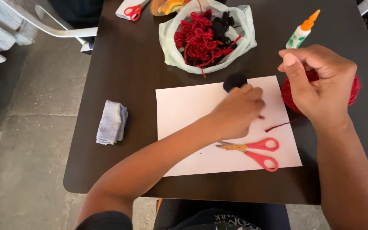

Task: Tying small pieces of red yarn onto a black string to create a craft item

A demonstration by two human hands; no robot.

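My left hand [237,111] rests on a white sheet of paper [192,110], its fingers curled. Its fingertips touch the near edge of a black pompom [234,80] at the sheet's far edge; a grip on it is not visible. My right hand [320,85] is closed over a red yarn ball [355,90] just right of the paper, thumb raised. A loose red strand [278,126] runs from the ball onto the paper. Red-handled scissors [256,152] lie shut on the paper near my left wrist.
On the dark table [120,76], a plastic bag [171,47] of red and black yarn sits beyond the paper. An orange-capped glue bottle [302,30] lies at the far right. A folded grey cloth [112,122] lies left. Second scissors [133,10] rest at the far edge. A white chair [52,27] stands left.
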